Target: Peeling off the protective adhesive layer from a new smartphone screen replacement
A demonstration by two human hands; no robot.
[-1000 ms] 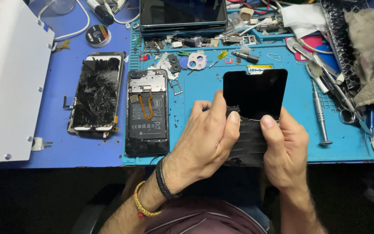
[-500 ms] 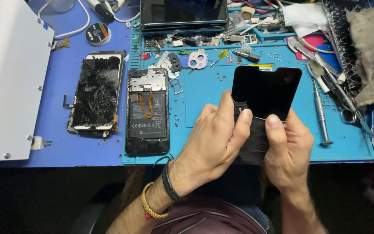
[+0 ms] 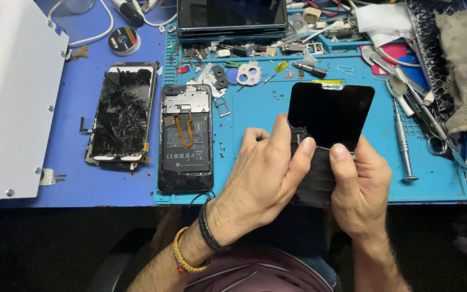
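I've got the new screen (image 3: 328, 116) pinched at its lower end between both thumbs, left hand (image 3: 263, 181) and right hand (image 3: 360, 189) closed on it, just right of the opened phone (image 3: 185, 138), whose cracked screen (image 3: 121, 114) is already off; fitting remains, I'd judge.

Both hands (image 3: 309, 184) grip a black screen panel (image 3: 328, 116) — opened phone (image 3: 185, 138) alongside
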